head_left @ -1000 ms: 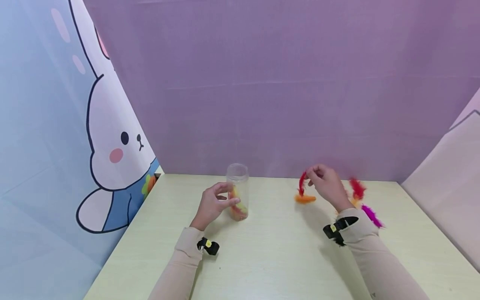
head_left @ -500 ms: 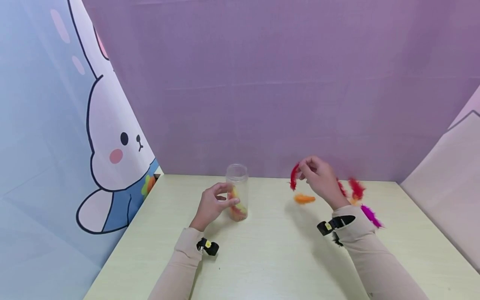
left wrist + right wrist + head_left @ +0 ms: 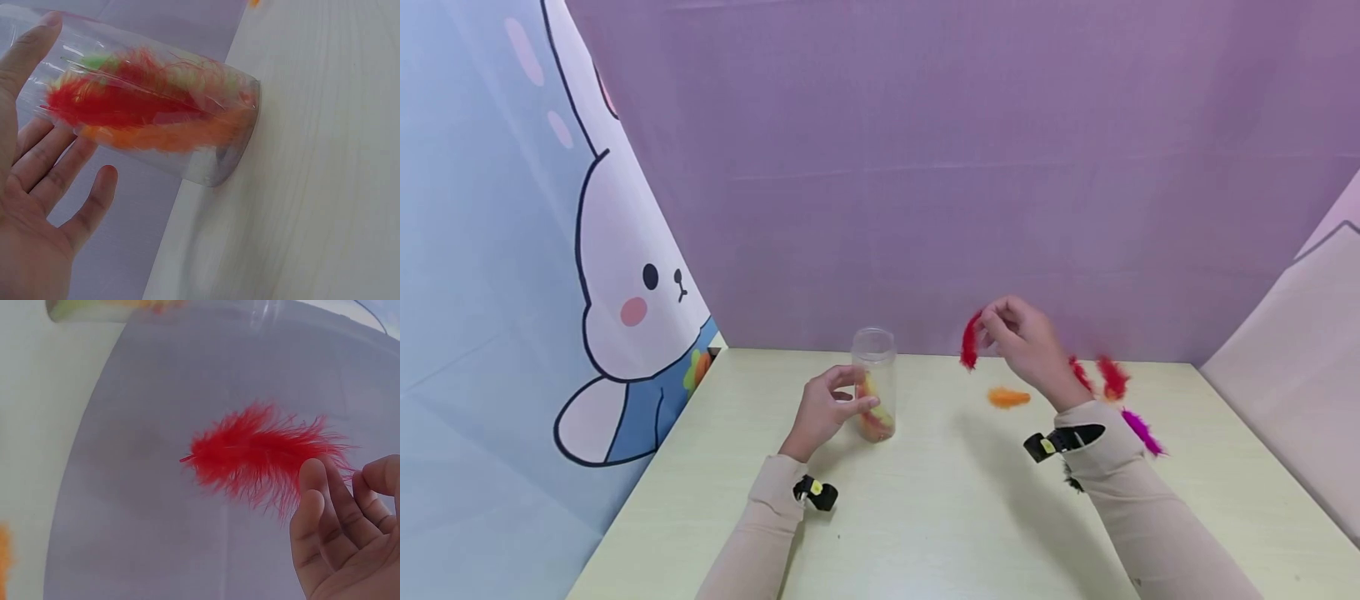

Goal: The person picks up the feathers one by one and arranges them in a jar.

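Thumb and fingers of my left hand (image 3: 823, 412) grip a clear plastic jar (image 3: 886, 375), which stands upright on the table. Through its wall in the left wrist view show a red feather (image 3: 125, 103), an orange feather (image 3: 169, 134) and some yellow-green ones. My right hand (image 3: 1026, 346), raised to the right of the jar, pinches one end of a fluffy red feather (image 3: 250, 453). That feather hangs above the table with its bare quill tip pointing away from the fingers. On the table below lies another orange feather (image 3: 1009, 397).
Beyond the right wrist lie red feathers (image 3: 1112, 379) and a magenta feather (image 3: 1142, 432). A dark feather (image 3: 1072, 477) is partly hidden under the right sleeve. A purple cloth (image 3: 955, 183) rises behind the pale table (image 3: 917, 517).
My right hand has lifted the red feather and moved it up and left, away from the orange feather on the table. My left hand and the jar have stayed in place.
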The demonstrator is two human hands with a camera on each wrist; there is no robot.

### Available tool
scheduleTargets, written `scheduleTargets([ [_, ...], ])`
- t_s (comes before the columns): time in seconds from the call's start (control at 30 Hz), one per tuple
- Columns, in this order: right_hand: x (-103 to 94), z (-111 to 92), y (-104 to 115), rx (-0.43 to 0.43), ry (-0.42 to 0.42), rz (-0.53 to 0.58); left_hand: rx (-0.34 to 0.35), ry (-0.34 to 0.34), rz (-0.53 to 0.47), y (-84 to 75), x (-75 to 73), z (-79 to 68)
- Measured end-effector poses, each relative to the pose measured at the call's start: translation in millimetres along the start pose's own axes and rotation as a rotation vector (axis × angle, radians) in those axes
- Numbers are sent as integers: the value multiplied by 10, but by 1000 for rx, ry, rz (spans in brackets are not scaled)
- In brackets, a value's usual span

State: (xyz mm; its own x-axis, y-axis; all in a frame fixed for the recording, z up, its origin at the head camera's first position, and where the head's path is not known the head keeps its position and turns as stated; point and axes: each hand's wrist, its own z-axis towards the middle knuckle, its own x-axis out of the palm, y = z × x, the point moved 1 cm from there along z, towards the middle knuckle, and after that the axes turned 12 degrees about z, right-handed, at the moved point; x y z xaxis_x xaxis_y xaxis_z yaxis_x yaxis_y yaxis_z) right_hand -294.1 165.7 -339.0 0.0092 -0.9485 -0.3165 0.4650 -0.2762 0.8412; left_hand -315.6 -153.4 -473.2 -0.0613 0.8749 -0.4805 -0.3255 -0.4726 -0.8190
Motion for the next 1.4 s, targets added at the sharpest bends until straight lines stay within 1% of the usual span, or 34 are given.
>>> scheduleTargets([
  [0.13, 40, 30, 87, -24, 14, 19, 21, 0, -4, 18, 3, 11],
  [0.3, 105, 76, 187, -45, 35, 54, 28, -2, -1, 22, -3, 11],
  [0.6, 266, 176, 299, -50, 64, 124, 9, -17, 13, 7, 18, -15],
  [0.8, 380, 229, 405, -79, 78, 154, 1, -12, 15, 1, 35, -7],
  [1.1, 503, 289, 532, -122, 95, 187, 2, -10, 13, -6, 44, -7],
  [1.4, 621, 315, 620, -134, 122, 197, -5, -10, 6, 11, 43, 5],
])
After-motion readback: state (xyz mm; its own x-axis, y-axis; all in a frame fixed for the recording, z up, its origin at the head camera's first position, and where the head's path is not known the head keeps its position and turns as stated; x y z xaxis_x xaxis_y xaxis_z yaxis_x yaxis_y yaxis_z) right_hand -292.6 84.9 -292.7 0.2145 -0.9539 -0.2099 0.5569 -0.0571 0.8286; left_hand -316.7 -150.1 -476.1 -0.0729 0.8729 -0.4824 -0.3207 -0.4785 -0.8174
